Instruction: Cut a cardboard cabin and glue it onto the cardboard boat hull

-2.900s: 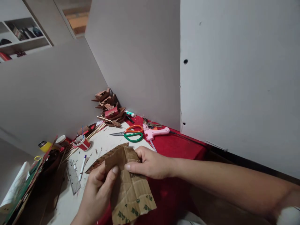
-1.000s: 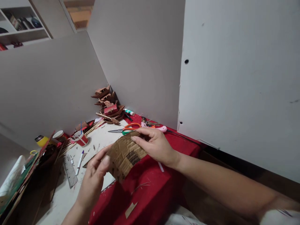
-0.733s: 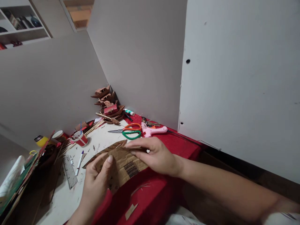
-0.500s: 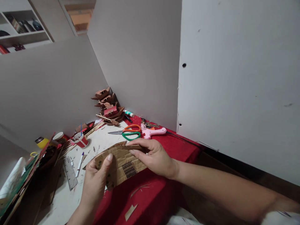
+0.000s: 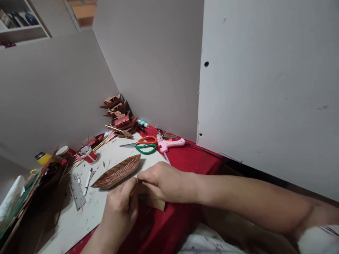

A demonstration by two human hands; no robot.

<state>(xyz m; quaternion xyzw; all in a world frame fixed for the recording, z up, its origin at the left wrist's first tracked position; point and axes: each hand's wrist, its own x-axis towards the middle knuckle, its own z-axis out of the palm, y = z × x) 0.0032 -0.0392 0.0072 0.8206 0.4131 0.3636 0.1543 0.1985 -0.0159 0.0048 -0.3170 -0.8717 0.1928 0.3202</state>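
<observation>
A piece of brown cardboard (image 5: 156, 202) is pinched between my two hands over the front edge of the table, mostly hidden by the fingers. My left hand (image 5: 122, 201) is closed on its left side. Fingers of my right hand (image 5: 161, 180) close on its upper edge, close to the left fingertips. Just beyond the hands a small brown boat hull (image 5: 118, 172) rests on the white board (image 5: 106, 160). Farther back lie scissors (image 5: 145, 145) with orange and green handles, beside a pink glue gun (image 5: 172, 143).
Finished model boats (image 5: 122, 121) are stacked in the back corner. To the left are a red-and-white cup (image 5: 88, 156), a clear ruler (image 5: 77, 192), a marker (image 5: 88, 181) and leaning cardboard sheets. Grey panels stand behind the red cloth (image 5: 190, 158).
The cardboard has been lowered and turned, and my hands have come together on it. The boat hull, mostly hidden before, now shows on the board. The view has shifted slightly.
</observation>
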